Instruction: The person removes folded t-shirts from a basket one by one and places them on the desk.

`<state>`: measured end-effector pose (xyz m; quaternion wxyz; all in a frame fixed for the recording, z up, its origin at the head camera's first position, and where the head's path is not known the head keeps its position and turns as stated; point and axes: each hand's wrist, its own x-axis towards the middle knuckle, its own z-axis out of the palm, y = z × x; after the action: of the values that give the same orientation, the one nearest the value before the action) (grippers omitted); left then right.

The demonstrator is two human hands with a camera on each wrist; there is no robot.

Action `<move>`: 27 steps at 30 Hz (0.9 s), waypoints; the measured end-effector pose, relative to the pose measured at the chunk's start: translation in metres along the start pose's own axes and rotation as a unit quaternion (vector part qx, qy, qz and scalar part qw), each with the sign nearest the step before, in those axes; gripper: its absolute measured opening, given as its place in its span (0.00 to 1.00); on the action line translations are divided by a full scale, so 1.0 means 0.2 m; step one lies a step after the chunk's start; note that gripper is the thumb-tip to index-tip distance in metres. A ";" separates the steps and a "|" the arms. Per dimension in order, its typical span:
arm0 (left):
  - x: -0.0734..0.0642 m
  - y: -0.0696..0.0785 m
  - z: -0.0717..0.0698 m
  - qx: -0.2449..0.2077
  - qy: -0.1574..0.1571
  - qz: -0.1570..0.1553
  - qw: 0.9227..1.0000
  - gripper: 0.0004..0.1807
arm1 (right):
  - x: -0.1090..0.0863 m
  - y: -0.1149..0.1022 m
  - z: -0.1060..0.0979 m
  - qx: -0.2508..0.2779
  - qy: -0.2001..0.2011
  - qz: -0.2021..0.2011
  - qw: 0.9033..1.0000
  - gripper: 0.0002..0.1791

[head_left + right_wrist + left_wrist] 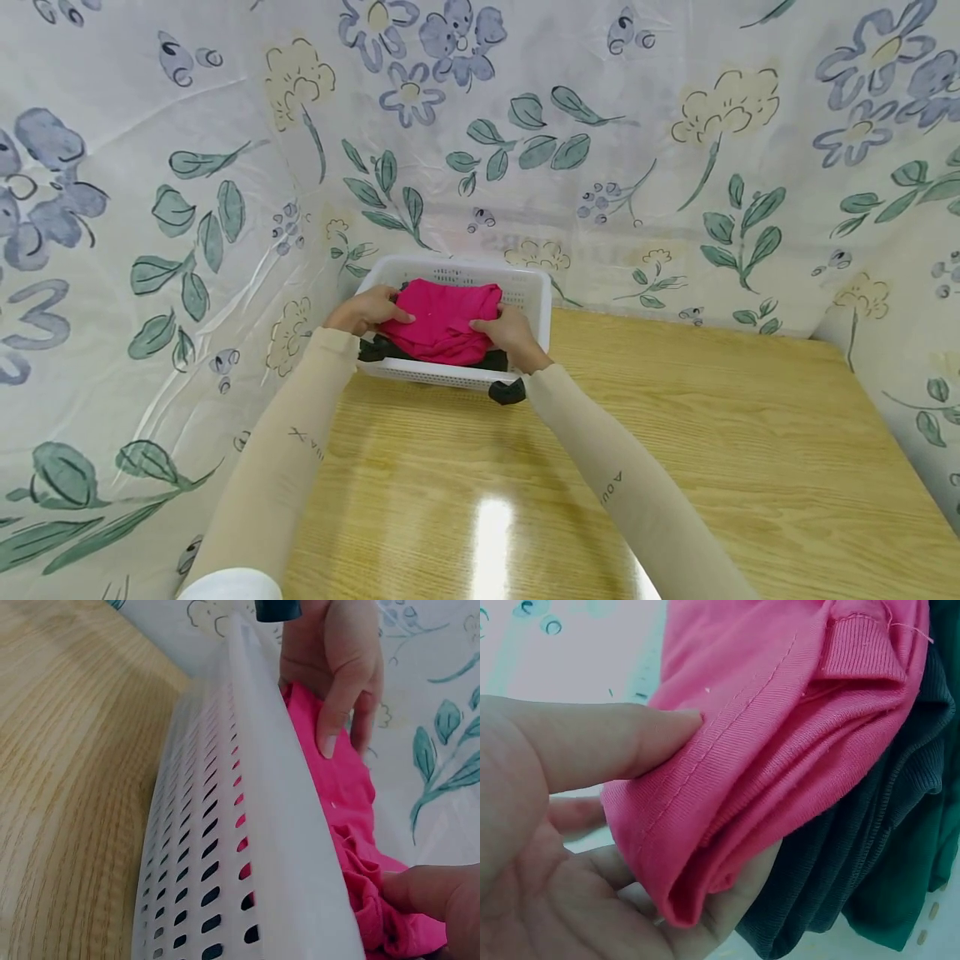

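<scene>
A folded bright pink garment [442,321] with stitched hems and a ribbed edge lies on top of dark folded clothes [817,870] inside a white perforated plastic basket [546,312]. At its left end, my left hand [369,310] pinches the fold, thumb on top and fingers underneath, as the left wrist view shows. My right hand [512,333] grips the opposite end, its thumb lying over the cloth. In the right wrist view the basket's wall hides the lower part of the pile, and the pink cloth [345,787] shows above the rim.
The basket stands on a wood-grain table [675,433] in the far left corner. A flower-printed sheet [600,167] hangs behind and along the left side, close to the basket. Green cloth [900,885] sits beside the dark clothes.
</scene>
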<state>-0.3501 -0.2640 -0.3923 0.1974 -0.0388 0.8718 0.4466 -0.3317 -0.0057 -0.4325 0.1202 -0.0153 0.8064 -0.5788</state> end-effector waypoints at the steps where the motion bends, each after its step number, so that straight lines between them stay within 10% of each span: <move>1: 0.01 0.00 0.00 -0.005 -0.003 0.003 1.000 0.39 | 0.00 0.00 0.00 -0.003 0.004 -0.001 1.000 0.28; 7: 0.01 0.01 0.00 -0.013 -0.029 0.045 0.998 0.47 | 0.02 0.00 0.01 0.000 0.020 -0.016 1.000 0.48; 14: 0.00 0.01 0.00 0.025 -0.038 0.044 0.998 0.32 | 0.00 -0.01 0.01 -0.017 -0.021 -0.038 0.999 0.28; 27: -0.01 -0.01 -0.01 0.013 -0.021 0.072 0.997 0.28 | 0.00 0.02 -0.02 -0.037 -0.016 -0.057 0.998 0.26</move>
<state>-0.3490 -0.2673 -0.3920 0.1834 0.0364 0.8737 0.4490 -0.3329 -0.0004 -0.4342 0.0987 -0.0749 0.8229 -0.5545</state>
